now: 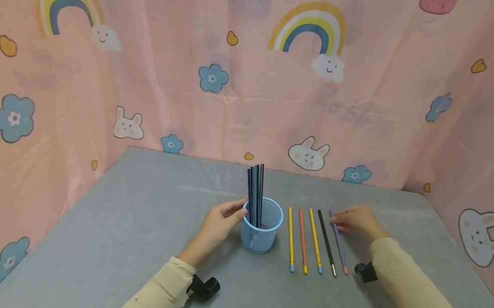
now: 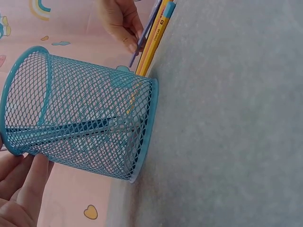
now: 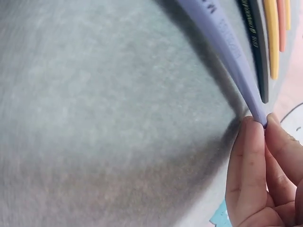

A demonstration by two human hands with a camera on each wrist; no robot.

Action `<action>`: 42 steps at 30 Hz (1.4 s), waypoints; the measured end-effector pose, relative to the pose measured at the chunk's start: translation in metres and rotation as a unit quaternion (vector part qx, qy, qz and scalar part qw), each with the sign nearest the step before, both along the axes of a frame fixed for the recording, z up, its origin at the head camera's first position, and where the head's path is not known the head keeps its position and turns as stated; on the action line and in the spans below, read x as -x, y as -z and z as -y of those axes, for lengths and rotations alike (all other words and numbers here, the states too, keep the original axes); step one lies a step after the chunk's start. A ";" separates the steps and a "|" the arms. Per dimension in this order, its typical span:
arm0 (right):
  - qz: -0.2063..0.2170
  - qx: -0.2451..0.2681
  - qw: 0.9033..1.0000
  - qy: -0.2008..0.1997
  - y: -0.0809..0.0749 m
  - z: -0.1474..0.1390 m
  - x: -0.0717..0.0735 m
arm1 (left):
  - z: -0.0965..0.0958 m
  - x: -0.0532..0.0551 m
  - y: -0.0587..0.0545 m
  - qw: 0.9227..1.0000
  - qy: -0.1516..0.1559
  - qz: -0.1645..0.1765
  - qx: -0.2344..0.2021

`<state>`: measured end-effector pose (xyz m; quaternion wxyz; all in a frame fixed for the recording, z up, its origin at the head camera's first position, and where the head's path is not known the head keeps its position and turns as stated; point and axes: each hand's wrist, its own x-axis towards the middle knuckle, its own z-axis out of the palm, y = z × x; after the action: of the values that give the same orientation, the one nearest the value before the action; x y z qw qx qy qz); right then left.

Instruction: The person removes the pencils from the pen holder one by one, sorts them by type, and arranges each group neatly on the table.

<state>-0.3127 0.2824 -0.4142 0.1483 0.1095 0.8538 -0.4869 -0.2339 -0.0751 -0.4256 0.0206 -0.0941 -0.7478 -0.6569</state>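
A blue mesh pen cup (image 1: 258,239) stands upright on the grey table, with several dark, slim sticks (image 1: 252,187) leaning at its left side. My left hand (image 1: 217,223) holds the cup's rim from the left between thumb and fingers. To the cup's right, pencils lie side by side: a yellow one (image 1: 290,239), an orange-red one (image 1: 303,242), another yellow one (image 1: 315,241) and a black one (image 1: 327,243). Rightmost is a purple pencil (image 1: 340,249). Its far end is pinched between the thumb and fingertips of my right hand (image 1: 359,221), clearest in the right wrist view.
The grey table (image 1: 129,242) runs back to a pink patterned curtain (image 1: 232,117), which also rises along both sides. Black wrist cameras (image 1: 204,288) are strapped at both sleeves, close over the tabletop.
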 end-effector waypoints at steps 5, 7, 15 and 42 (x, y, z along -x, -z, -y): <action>0.004 -0.020 1.000 0.006 0.006 0.002 0.001 | 0.000 0.000 -0.001 1.000 0.003 0.006 0.002; 0.000 -0.031 1.000 0.006 0.008 0.003 0.002 | 0.000 0.000 0.000 1.000 0.003 0.010 0.001; -0.016 -0.083 0.996 0.005 0.012 0.005 0.005 | 0.001 0.001 0.000 1.000 0.004 0.000 0.007; -0.098 0.119 0.988 -0.012 -0.015 0.054 -0.046 | 0.001 -0.002 -0.002 1.000 0.005 0.003 -0.001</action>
<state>-0.2663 0.2287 -0.3996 0.0819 0.0327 0.8013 -0.5918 -0.2319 -0.0758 -0.4240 0.0148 -0.0956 -0.7467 -0.6581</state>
